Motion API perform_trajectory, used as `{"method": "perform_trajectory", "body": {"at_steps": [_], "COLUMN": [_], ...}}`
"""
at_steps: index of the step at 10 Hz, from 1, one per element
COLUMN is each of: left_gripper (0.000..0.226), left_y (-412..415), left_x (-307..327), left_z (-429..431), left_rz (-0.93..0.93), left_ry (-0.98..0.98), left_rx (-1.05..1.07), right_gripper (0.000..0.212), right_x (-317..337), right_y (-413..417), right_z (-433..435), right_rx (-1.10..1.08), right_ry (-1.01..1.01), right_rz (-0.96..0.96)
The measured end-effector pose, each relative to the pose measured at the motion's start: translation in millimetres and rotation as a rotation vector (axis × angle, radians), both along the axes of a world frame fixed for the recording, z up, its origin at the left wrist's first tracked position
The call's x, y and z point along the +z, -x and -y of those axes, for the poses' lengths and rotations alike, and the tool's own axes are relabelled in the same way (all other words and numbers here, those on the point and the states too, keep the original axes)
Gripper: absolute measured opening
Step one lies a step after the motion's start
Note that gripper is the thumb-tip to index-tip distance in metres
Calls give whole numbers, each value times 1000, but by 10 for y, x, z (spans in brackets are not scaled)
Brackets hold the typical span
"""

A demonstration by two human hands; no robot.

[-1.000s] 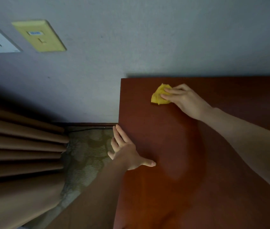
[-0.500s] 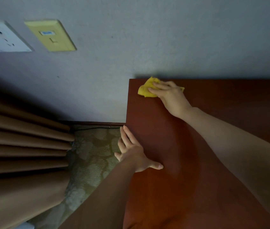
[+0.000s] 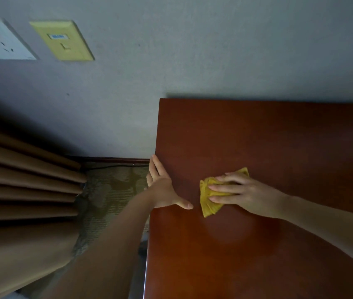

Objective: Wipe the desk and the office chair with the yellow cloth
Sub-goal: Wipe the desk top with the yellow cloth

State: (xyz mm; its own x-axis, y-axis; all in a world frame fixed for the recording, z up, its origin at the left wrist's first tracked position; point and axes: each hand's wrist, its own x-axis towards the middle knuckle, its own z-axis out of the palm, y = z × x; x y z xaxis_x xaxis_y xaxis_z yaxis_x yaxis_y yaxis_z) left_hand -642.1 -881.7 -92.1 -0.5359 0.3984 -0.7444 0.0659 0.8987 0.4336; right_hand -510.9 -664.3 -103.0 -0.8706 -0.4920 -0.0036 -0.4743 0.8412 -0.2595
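Observation:
A reddish-brown wooden desk (image 3: 268,137) fills the right half of the view, its far edge against the wall. The crumpled yellow cloth (image 3: 209,201) lies on the desk near the left edge. My right hand (image 3: 242,194) presses it flat with straight fingers pointing left. My left hand (image 3: 162,188) rests on the desk's left edge, fingers straight along the side and thumb lying on the top, just left of the cloth. No office chair is in view.
A grey wall (image 3: 192,50) rises behind the desk, with a white socket (image 3: 0,42) and a yellow plate (image 3: 63,41). Brown curtain folds (image 3: 24,186) hang at the left. Patterned carpet (image 3: 115,190) and a dark skirting board lie between curtain and desk.
My right hand has slid the cloth from the desk's far left corner toward me, to a spot beside my left thumb. My left hand has stayed on the edge.

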Motion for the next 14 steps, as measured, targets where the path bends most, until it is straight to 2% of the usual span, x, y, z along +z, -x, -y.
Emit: {"method": "perform_trajectory", "body": {"at_steps": [1, 2, 3, 4, 6, 8, 9, 10, 13, 14], "left_gripper": [152, 119, 79, 68, 61, 58, 55, 53, 53, 55], "left_y": [30, 28, 56, 109, 273, 361, 392, 387, 249, 143], "left_x": [-34, -67, -91, -127, -133, -80, -39, 23, 266, 302], "left_z": [138, 242, 340, 429, 584, 724, 779, 812, 750, 640], "left_rz": [58, -4, -286, -348, -351, -358, -375, -401, -479, -474], "left_ry": [-183, -398, -391, -356, -330, -330, -337, -330, -309, -292], "left_rx": [63, 169, 95, 78, 137, 153, 160, 178, 163, 117], "right_gripper": [46, 45, 38, 38, 36, 41, 42, 44, 44, 51], "right_x": [-56, -32, -72, -83, -69, -97, -85, -81, -72, -51], "right_y": [25, 256, 575, 974, 1702, 2303, 2395, 2254, 872, 444], "right_z": [-164, -189, -132, -78, 129, 304, 474, 748, 1324, 1339], "right_rx": [66, -8, -165, -227, -362, -577, -704, -717, -279, -150], "right_ry": [-9, 5, 93, 67, 73, 84, 57, 18, 139, 94], "right_rz": [64, 242, 285, 195, 27, 119, 146, 121, 42, -8]}}
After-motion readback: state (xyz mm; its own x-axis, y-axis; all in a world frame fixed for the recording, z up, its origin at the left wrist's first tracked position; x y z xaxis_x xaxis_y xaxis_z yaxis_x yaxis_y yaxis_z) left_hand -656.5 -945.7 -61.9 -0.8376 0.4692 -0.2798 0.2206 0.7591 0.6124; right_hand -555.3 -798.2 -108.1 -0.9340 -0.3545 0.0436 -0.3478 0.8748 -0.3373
